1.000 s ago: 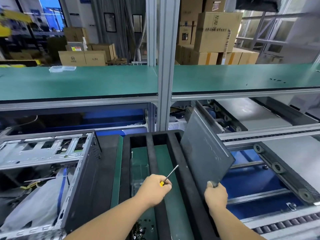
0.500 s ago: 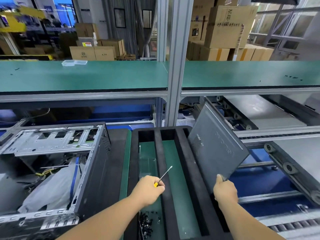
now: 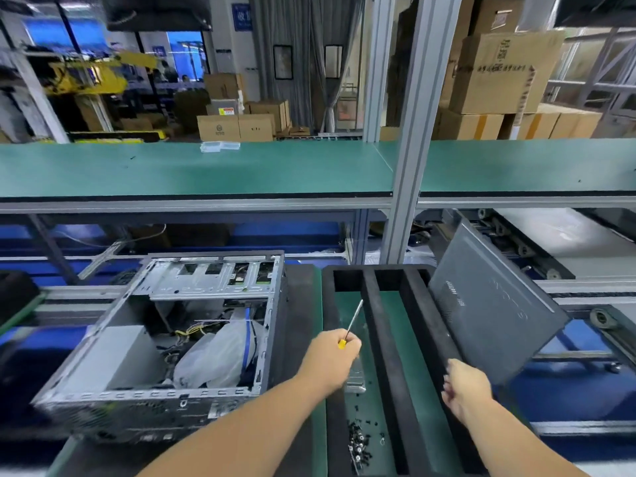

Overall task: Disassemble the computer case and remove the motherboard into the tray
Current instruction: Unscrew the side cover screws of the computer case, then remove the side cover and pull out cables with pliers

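The person's left hand (image 3: 332,356) is curled into a fist around a screwdriver (image 3: 351,327), whose yellow handle end shows at the knuckles while the thin metal shaft points up and away over the black foam tray (image 3: 389,356). The right hand (image 3: 466,387) grips the near lower edge of the dark grey side panel (image 3: 492,315), fingers wrapped round its rim; the panel stands tilted, leaning out over the tray's right wall toward the conveyor rollers. The tray lies just right of the open computer case (image 3: 165,339), its long slots running near to far, with a heap of small black screws (image 3: 359,442) in the near end of the left slot. The case lies on its side at the left with its inside exposed: a metal drive cage at the far end, cables, and a pale plastic bag (image 3: 213,359). Whether the motherboard is inside cannot be told.
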